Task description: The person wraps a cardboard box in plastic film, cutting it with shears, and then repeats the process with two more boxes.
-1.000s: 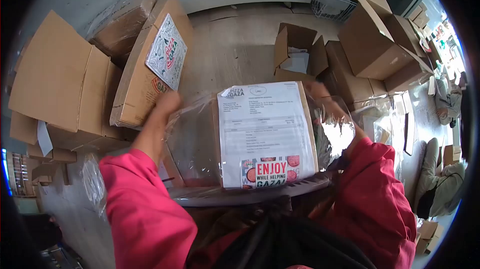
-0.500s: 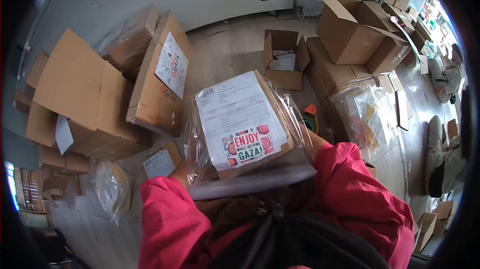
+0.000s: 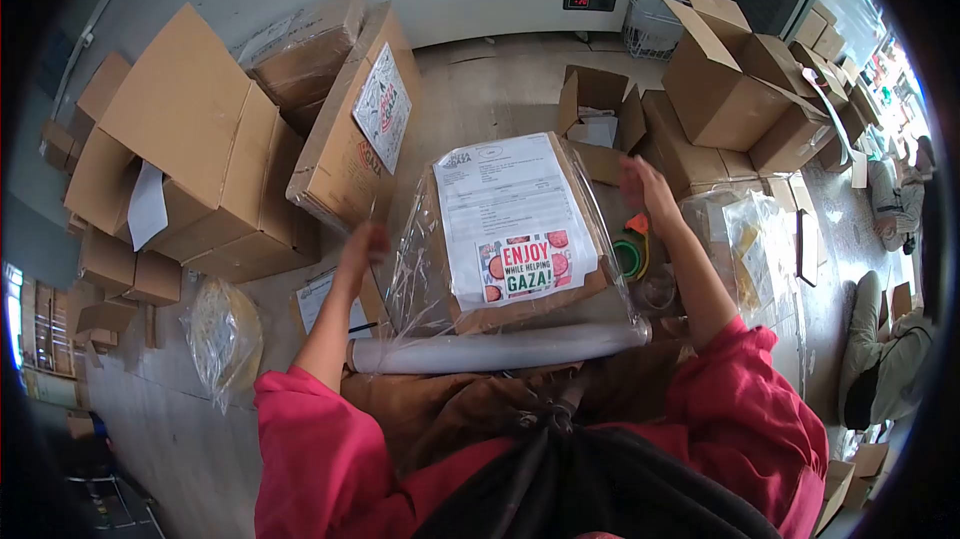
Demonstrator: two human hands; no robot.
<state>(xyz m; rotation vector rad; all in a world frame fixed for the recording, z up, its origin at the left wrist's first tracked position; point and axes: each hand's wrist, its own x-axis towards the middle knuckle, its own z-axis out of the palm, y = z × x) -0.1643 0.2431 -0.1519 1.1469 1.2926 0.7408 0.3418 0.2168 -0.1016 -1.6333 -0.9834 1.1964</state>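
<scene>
A cardboard box (image 3: 480, 317) with a printed sheet (image 3: 510, 209) on top lies before me on clear plastic film. The sheet carries a colourful "Enjoy while helping Gaza!" card (image 3: 527, 267). The film runs to a roll (image 3: 500, 349) across my lap. On the box's left, my left hand (image 3: 366, 245) is raised and blurred; its fingers cannot be made out. My right hand (image 3: 645, 187) is up beyond the box's right side, fingers apart and holding nothing. Below it, a green tape roll in a dispenser (image 3: 630, 257) rests on the floor.
Open cartons (image 3: 190, 159) stand at the left, beside a flat upright box (image 3: 350, 129). A small open box (image 3: 600, 154) is ahead. More cartons (image 3: 700, 79) and a plastic-wrapped packet (image 3: 750, 254) are at the right. A wrapped bundle (image 3: 225, 334) lies lower left. Another person's leg (image 3: 862, 349) shows far right.
Both hands have come away from the sides of the box and moved outward and up. The box now rests on the film, and the roll and tape dispenser show more fully.
</scene>
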